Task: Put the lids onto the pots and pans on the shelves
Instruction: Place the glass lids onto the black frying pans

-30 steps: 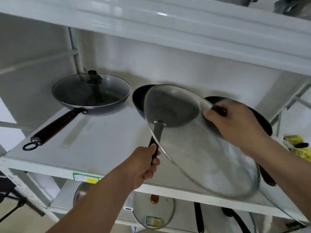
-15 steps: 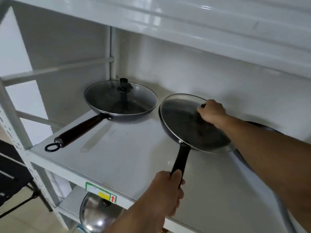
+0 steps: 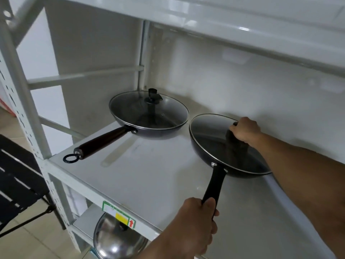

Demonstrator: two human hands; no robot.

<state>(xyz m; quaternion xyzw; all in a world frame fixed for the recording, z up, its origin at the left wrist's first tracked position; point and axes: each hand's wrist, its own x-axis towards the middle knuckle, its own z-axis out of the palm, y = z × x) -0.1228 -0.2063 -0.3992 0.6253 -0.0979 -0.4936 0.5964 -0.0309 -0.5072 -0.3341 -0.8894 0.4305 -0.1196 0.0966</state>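
Observation:
A black frying pan (image 3: 209, 156) rests on the white shelf (image 3: 149, 176), right of centre. A glass lid (image 3: 211, 131) with a metal rim lies on it. My right hand (image 3: 244, 129) grips the lid's black knob at the far side. My left hand (image 3: 194, 221) is closed around the pan's black handle (image 3: 214, 182) near the shelf's front edge. To the left stands a second dark pan (image 3: 149, 128) with a brown handle, covered by its own glass lid (image 3: 147, 109).
The upper shelf (image 3: 242, 21) hangs close overhead. A steel domed lid (image 3: 115, 240) shows on the shelf below. White uprights and crossbars frame the left side, with a black folding chair (image 3: 16, 184) beyond them on the tiled floor.
The glass lid, held tilted above the pan a second ago, now lies flat on it. My view has shifted right and closer. My left hand still holds the handle.

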